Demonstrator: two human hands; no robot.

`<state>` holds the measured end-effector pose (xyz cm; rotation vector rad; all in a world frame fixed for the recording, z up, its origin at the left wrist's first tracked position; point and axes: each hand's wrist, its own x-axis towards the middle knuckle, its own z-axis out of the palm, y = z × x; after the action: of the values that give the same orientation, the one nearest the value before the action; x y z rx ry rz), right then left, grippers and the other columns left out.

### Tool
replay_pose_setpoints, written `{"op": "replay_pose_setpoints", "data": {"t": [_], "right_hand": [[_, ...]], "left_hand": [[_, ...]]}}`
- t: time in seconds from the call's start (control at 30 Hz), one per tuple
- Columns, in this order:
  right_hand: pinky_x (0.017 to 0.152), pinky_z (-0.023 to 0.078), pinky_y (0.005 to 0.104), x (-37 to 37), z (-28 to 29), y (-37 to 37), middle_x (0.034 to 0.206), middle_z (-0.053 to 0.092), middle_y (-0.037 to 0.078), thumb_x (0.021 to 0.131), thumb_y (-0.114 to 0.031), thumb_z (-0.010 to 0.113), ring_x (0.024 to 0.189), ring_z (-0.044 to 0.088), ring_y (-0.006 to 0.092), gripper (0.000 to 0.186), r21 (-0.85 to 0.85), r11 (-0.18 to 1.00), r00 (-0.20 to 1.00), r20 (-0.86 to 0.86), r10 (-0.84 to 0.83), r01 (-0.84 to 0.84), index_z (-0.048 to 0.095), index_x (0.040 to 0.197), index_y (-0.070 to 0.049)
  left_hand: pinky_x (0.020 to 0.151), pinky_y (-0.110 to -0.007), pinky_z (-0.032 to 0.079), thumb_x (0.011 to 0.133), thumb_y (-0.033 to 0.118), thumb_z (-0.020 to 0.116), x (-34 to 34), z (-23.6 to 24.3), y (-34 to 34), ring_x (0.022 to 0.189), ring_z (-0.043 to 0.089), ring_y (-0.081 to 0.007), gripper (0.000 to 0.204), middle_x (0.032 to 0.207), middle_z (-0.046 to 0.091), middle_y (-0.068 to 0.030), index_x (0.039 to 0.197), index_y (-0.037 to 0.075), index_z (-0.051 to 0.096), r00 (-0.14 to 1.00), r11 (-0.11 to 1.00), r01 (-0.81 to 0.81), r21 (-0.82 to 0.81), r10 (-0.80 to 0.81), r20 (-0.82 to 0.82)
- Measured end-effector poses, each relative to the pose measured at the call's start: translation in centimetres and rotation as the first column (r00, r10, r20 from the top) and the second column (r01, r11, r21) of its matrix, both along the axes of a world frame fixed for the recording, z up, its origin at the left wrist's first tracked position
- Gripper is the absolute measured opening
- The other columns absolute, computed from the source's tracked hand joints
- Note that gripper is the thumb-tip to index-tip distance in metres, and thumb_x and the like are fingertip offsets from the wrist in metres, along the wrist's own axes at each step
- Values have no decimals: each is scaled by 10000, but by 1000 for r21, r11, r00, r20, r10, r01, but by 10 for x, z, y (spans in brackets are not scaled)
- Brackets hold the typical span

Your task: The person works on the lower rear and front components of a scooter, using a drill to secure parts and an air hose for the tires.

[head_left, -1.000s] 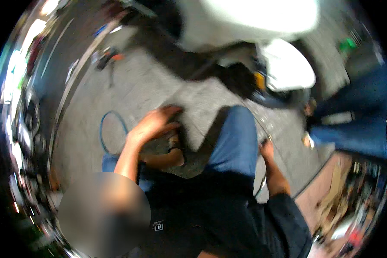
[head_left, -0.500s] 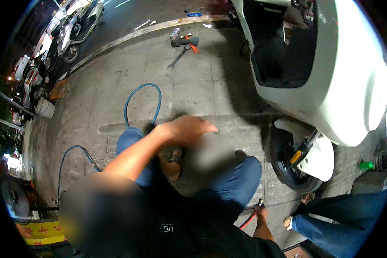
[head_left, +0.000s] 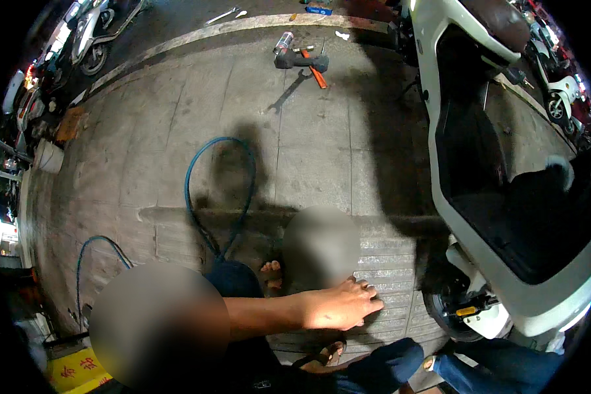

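My left hand [head_left: 341, 305] reaches across to the right, above the ribbed paving and between my knees. Its fingers are curled; whatever lies inside them, if anything, is hidden. A round blurred patch covers the ground just beyond the hand, and another covers my upper left arm. My right hand is out of sight. To the right of my left hand stands a white scooter [head_left: 538, 289], its front wheel [head_left: 443, 308] turned toward me. Beyond my left knee, a blue-green hose [head_left: 253, 174] lies in a loop on the paving.
Farther off lie a dark power tool [head_left: 301, 61], an orange-handled tool [head_left: 318, 78], a can [head_left: 284, 43] and a dark wrench [head_left: 291, 90]. A pale kerb [head_left: 197, 41] runs behind them. A white bucket [head_left: 48, 156] stands far left. Another person's jeans [head_left: 486, 364] show at lower right.
My left hand has swung right and nearer to me. My right hand, earlier at lower right with a red hose and its fitting, has left the view. The view has shifted.
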<state>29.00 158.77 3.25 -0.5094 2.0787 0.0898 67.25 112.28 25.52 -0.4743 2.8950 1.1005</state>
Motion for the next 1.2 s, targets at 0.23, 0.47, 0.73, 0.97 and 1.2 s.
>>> {"op": "replay_pose_setpoints", "data": {"t": [0.23,0.47,0.73,0.97,1.2], "right_hand": [[505,481,335,33,205,-58,745,614,137,863,-218,529,605,593,229,218,67,966,962,94,-255,250,544,969,-27],[429,458,295,95,372,-164,658,612,101,835,-167,563,512,574,170,150,14,971,960,148,-238,239,575,865,-21],[621,473,442,201,412,-462,763,620,198,744,-344,654,717,619,323,423,-164,984,997,-13,74,-75,560,907,34],[543,506,370,262,392,-661,931,638,132,758,-312,672,773,630,241,478,-358,930,996,0,-87,81,561,1116,-15],[679,470,416,327,353,-807,820,645,168,804,-313,538,766,628,325,344,-420,843,942,-154,299,-337,615,966,-20]], "left_hand": [[861,-410,448,841,302,575,91,-33,-90,1032,555,-353,467,1156,550,-221,1219,42,486,548,407,-779,476,811,204],[717,-321,463,807,170,626,331,60,66,820,595,-180,336,889,644,-115,1049,-58,575,43,-126,-955,269,837,546],[497,-357,438,896,199,484,536,195,162,618,544,-216,243,808,601,-96,1006,3,575,-300,-862,-389,327,454,839],[606,-331,514,869,197,540,485,234,-32,673,611,-212,238,771,616,-111,1019,16,581,-245,-814,-381,438,545,802],[688,-322,476,877,272,566,465,279,-235,796,612,-192,342,878,637,-79,1113,25,553,111,-385,-764,517,712,694]]}}
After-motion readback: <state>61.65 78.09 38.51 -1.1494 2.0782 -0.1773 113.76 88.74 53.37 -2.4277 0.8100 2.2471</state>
